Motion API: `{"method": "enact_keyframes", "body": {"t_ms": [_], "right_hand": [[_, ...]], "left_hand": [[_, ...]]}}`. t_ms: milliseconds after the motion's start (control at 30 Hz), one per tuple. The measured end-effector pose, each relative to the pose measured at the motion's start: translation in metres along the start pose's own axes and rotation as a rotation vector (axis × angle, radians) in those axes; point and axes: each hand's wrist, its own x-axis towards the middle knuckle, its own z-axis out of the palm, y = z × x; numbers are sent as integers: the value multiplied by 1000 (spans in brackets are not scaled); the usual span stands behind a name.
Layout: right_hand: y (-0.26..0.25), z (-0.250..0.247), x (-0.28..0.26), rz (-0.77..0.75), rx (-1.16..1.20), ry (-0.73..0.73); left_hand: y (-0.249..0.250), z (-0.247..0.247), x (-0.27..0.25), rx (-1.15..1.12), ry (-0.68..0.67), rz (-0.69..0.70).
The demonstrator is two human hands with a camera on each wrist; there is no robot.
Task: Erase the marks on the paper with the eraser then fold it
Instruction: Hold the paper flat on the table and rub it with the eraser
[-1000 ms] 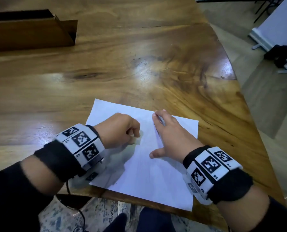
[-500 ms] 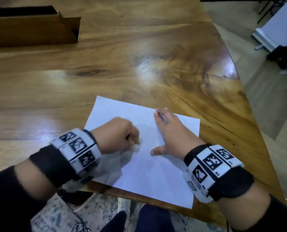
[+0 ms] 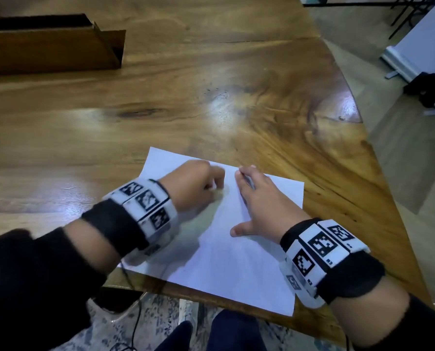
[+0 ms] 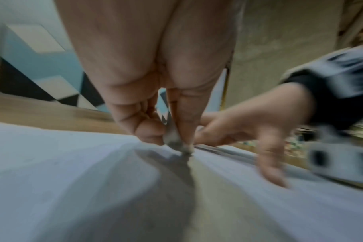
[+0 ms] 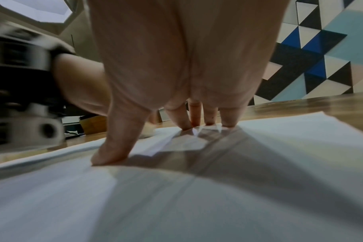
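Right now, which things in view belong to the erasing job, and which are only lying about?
For the job:
- paper, flat on the table
- eraser, pinched by the left hand, tip on the sheet
- right hand, fingers spread, pressing the sheet down

Lying about:
- cardboard box, far left on the table
- black object on the floor
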Motion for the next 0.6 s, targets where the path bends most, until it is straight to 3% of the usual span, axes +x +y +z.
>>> {"method": "enact_keyframes", "body": {"t_ms": [100,267,467,600], "right_hand": [[1,1,1,0,5,1],[1,2,2,2,21,1],[2,2,3,-2,-2,7],[3,4,3,-7,15,7]], "left_hand": [[0,5,0,-6,30,-28],[-3,20,-46,19,-240,93],[12,2,20,27,59,8],[4,23,-26,18,-38,111]]}}
